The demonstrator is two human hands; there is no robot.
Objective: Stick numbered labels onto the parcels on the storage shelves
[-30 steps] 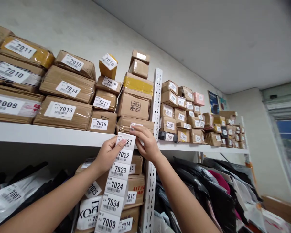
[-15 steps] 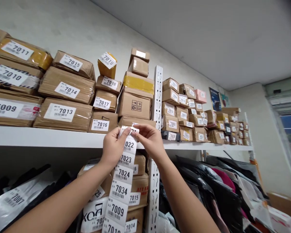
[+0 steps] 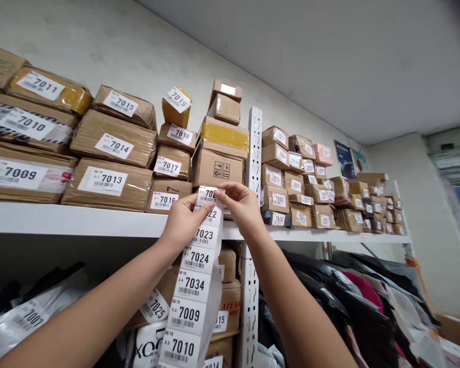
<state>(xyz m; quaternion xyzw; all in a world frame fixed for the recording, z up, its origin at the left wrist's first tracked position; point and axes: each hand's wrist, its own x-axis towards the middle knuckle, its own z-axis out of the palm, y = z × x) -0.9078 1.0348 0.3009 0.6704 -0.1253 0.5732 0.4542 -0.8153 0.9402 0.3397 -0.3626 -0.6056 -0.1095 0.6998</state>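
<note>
A long strip of white number labels [image 3: 193, 283] hangs from my hands, with 7023, 7024, 7034, 7009 and 7010 readable down it. My left hand [image 3: 184, 222] is closed on the strip's left side near the top, its thumb lying over the 7022 label. At the upper right edge, my right hand [image 3: 241, 204] pinches the top label, whose last digit is covered by the fingers. Just behind the hands stands a brown carton [image 3: 218, 166] with printed handling symbols. Part of the carton stack's base is hidden by my hands.
Several labelled boxes [image 3: 113, 181] are stacked along the white shelf [image 3: 76, 221]. A perforated white post [image 3: 255, 148] rises right of my hands, with more small parcels [image 3: 278, 198] beyond it. Below are black bags [image 3: 329, 291], a white bag [image 3: 26, 317] and more cartons [image 3: 228, 306].
Both hands have risen slightly against the shelf, bringing the top label in front of the carton stack. More of that label shows. The shelf scene has shifted a little to the right.
</note>
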